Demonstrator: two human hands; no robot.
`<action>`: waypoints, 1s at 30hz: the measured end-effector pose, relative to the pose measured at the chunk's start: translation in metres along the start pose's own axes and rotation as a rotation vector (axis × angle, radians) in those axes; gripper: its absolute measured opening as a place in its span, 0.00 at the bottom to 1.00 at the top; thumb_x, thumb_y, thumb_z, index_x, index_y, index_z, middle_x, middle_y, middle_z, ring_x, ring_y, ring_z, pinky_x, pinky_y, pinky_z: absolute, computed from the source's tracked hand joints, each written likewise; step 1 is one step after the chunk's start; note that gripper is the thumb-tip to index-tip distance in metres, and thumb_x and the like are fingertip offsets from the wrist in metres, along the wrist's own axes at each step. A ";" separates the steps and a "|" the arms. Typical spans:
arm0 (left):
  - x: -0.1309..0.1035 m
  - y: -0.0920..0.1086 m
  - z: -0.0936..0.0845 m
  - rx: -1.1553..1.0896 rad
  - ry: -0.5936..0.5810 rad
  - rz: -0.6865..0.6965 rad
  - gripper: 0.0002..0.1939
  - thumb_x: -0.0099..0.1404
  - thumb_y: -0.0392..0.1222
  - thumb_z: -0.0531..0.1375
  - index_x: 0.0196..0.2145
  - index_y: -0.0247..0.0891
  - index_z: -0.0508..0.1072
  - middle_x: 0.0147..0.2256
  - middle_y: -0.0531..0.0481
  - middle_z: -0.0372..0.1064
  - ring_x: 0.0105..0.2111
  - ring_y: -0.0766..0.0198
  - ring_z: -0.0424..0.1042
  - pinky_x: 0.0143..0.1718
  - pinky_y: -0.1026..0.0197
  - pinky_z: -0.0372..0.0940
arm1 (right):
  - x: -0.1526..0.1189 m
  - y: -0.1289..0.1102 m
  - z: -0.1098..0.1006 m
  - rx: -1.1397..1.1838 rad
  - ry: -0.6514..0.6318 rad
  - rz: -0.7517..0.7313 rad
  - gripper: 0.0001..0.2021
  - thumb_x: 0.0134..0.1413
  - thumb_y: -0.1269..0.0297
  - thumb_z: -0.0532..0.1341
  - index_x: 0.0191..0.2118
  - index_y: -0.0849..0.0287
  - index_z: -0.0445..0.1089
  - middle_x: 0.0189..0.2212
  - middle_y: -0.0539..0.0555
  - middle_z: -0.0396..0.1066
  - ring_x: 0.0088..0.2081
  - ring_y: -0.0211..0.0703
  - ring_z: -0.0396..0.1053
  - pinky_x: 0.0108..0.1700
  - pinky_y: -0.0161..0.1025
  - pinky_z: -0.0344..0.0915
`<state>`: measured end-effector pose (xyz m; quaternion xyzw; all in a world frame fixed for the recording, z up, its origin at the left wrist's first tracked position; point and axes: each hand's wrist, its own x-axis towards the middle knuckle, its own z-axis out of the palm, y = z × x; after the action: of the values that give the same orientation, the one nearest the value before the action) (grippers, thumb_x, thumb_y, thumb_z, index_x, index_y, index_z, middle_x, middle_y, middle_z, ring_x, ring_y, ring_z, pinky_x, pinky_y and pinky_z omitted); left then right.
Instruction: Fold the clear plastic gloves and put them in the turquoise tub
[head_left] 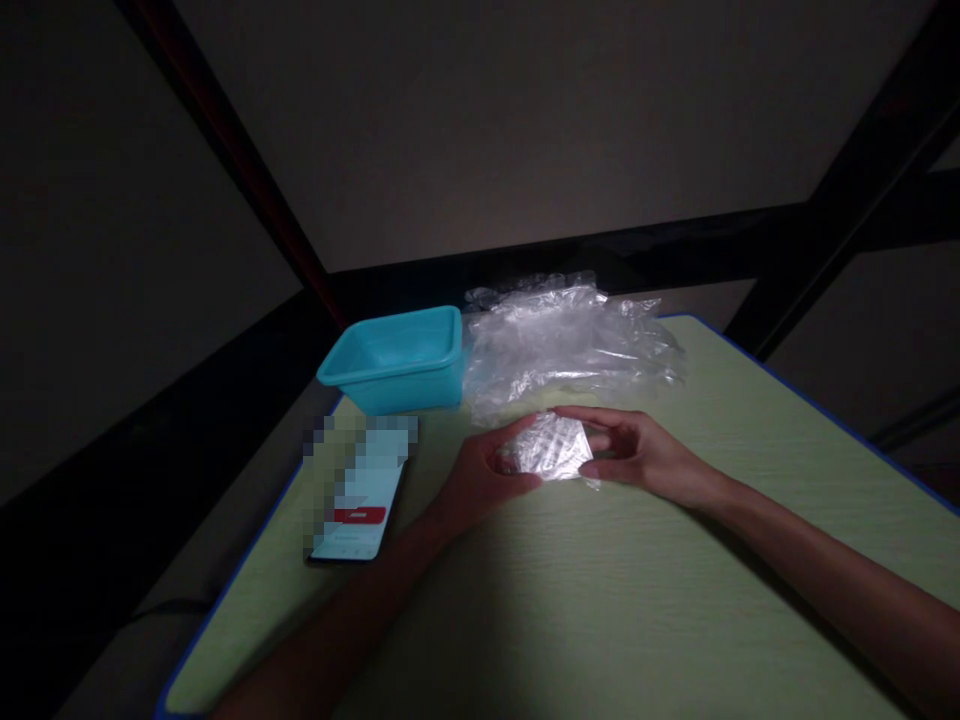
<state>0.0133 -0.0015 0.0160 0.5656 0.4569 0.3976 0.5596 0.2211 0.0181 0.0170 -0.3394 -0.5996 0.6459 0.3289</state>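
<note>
Between both hands is a small, shiny packet wrapped in clear plastic (553, 447), close to the tabletop. My left hand (487, 470) curves round its left side, thumb at the near edge and fingers at the far edge. On the right, my right hand (634, 450) grips the packet's other side in the same way, thumb low and fingers along the top. What lies inside the wrapping cannot be made out. Just behind the hands spreads a heap of clear plastic bags (562, 340), crumpled and glinting.
A turquoise plastic basin (405, 385) stands at the table's back left, beside the bags. In front of it lies a lit phone (367, 500), partly blurred out. The light green table (675, 610) has a blue edge, and walls rise behind it.
</note>
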 end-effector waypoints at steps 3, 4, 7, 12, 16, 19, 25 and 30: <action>0.000 -0.001 0.000 -0.042 -0.008 0.001 0.39 0.41 0.33 0.66 0.53 0.36 0.66 0.34 0.52 0.71 0.26 0.70 0.63 0.27 0.69 0.58 | -0.001 -0.001 -0.002 0.006 -0.016 -0.006 0.32 0.41 0.72 0.67 0.56 0.58 0.61 0.33 0.51 0.75 0.31 0.36 0.71 0.32 0.34 0.66; 0.000 -0.001 0.000 -0.054 -0.010 -0.004 0.39 0.41 0.33 0.66 0.54 0.37 0.66 0.34 0.52 0.71 0.27 0.70 0.63 0.28 0.68 0.59 | -0.001 -0.001 -0.002 0.011 -0.019 -0.011 0.32 0.41 0.72 0.67 0.56 0.58 0.61 0.33 0.51 0.75 0.30 0.36 0.71 0.32 0.34 0.66; 0.000 -0.002 -0.001 -0.062 -0.022 -0.021 0.40 0.42 0.34 0.67 0.55 0.37 0.65 0.30 0.54 0.71 0.24 0.70 0.62 0.25 0.69 0.57 | -0.002 -0.001 -0.003 0.030 -0.024 -0.025 0.33 0.41 0.72 0.67 0.56 0.57 0.61 0.33 0.51 0.75 0.30 0.35 0.70 0.31 0.33 0.65; -0.001 -0.004 -0.002 -0.050 -0.026 0.034 0.38 0.43 0.34 0.67 0.54 0.39 0.66 0.30 0.54 0.71 0.24 0.71 0.61 0.27 0.68 0.57 | -0.002 -0.002 -0.003 0.035 -0.026 -0.012 0.35 0.41 0.71 0.67 0.58 0.56 0.59 0.30 0.49 0.75 0.28 0.35 0.69 0.29 0.33 0.64; -0.001 -0.004 -0.002 -0.065 -0.035 0.043 0.38 0.43 0.34 0.67 0.54 0.40 0.65 0.35 0.52 0.73 0.27 0.69 0.63 0.29 0.67 0.59 | -0.003 -0.004 -0.002 0.043 -0.030 -0.010 0.36 0.40 0.70 0.68 0.59 0.56 0.58 0.30 0.49 0.75 0.28 0.35 0.69 0.30 0.33 0.64; -0.001 -0.004 -0.002 -0.062 -0.040 0.049 0.38 0.44 0.34 0.67 0.54 0.42 0.65 0.38 0.51 0.73 0.28 0.69 0.64 0.30 0.67 0.59 | -0.003 -0.004 -0.001 0.057 -0.030 -0.006 0.36 0.40 0.71 0.68 0.58 0.56 0.58 0.31 0.50 0.75 0.28 0.35 0.69 0.31 0.33 0.65; -0.002 -0.003 -0.001 -0.088 -0.036 0.048 0.39 0.43 0.34 0.67 0.55 0.39 0.65 0.38 0.50 0.72 0.29 0.67 0.65 0.29 0.67 0.59 | -0.003 -0.004 -0.001 0.064 -0.046 0.014 0.38 0.40 0.68 0.68 0.59 0.55 0.56 0.33 0.51 0.75 0.31 0.37 0.70 0.32 0.35 0.65; -0.003 -0.002 0.000 -0.066 -0.022 0.041 0.39 0.42 0.33 0.67 0.54 0.40 0.65 0.35 0.52 0.72 0.29 0.67 0.65 0.27 0.68 0.58 | -0.003 -0.003 -0.002 0.060 -0.062 0.008 0.38 0.40 0.69 0.68 0.60 0.56 0.56 0.29 0.48 0.75 0.27 0.35 0.68 0.29 0.33 0.63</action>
<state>0.0125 -0.0046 0.0142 0.5605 0.4257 0.4177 0.5745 0.2246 0.0169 0.0202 -0.3117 -0.5883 0.6751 0.3177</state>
